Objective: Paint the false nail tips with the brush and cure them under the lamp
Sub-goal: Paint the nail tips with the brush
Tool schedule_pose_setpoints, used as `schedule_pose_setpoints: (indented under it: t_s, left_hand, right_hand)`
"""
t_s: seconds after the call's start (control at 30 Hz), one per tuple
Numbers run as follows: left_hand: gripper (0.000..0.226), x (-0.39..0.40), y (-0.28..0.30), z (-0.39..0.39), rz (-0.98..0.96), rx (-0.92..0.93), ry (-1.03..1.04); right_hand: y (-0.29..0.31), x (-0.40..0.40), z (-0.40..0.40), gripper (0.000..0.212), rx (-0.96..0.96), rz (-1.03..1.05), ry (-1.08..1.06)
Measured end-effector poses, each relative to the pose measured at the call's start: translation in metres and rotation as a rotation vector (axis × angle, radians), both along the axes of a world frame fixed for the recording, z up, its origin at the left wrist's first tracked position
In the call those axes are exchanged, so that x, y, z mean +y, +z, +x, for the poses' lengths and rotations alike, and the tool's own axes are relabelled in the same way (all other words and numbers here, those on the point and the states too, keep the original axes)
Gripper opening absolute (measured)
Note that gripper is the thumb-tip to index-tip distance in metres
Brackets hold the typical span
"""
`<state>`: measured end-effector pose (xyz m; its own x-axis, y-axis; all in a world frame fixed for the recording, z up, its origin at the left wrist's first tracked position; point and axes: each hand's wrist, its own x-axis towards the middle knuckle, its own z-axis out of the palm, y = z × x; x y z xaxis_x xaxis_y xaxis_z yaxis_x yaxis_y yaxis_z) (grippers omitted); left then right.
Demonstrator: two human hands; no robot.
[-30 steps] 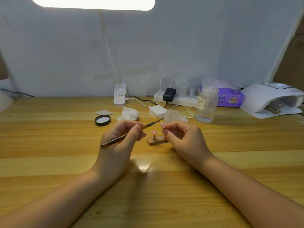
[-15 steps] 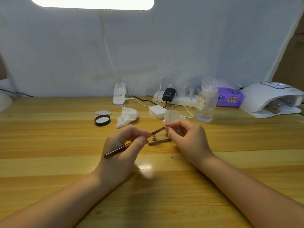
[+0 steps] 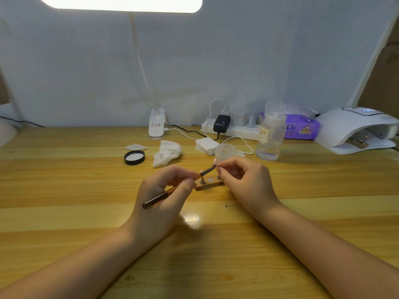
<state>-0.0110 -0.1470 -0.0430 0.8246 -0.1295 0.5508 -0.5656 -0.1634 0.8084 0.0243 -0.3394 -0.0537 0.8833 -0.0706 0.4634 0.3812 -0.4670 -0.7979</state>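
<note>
**Brush tip at nail, frame centre**

Left hand: grip clamped on the brush, handle angled to lower left, tip up-right. Right hand: fingers pinch a pink nail tip at the brush tip. Wooden stand on the worktop just below, between the hands. Jar behind. Curing lamp at right edge, well apart.
</note>
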Motion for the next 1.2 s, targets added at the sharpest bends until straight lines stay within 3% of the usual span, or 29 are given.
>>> schedule_pose_setpoints:
  t_s: [0.1,0.2,0.67,1.2]
  left_hand:
    - [0.025,-0.0007,0.0,-0.0005,-0.031,-0.017,0.007]
    - [0.011,-0.0025,-0.001,0.0015,-0.038,-0.026,0.041]
    - [0.016,-0.0021,0.0001,-0.001,0.131,-0.103,0.025]
    - [0.014,-0.0008,-0.0022,0.0007,0.025,-0.015,-0.02]
  right_hand:
    - [0.0005,-0.0006,0.0003,0.009,0.008,-0.002,-0.006]
    - [0.0006,-0.0003,-0.0006,0.01,-0.001,-0.029,-0.012]
    - [0.0023,0.0008,-0.0028,0.009,-0.042,-0.129,-0.056]
    - [0.0023,0.0013,-0.0024,0.011,-0.024,-0.069,-0.021]
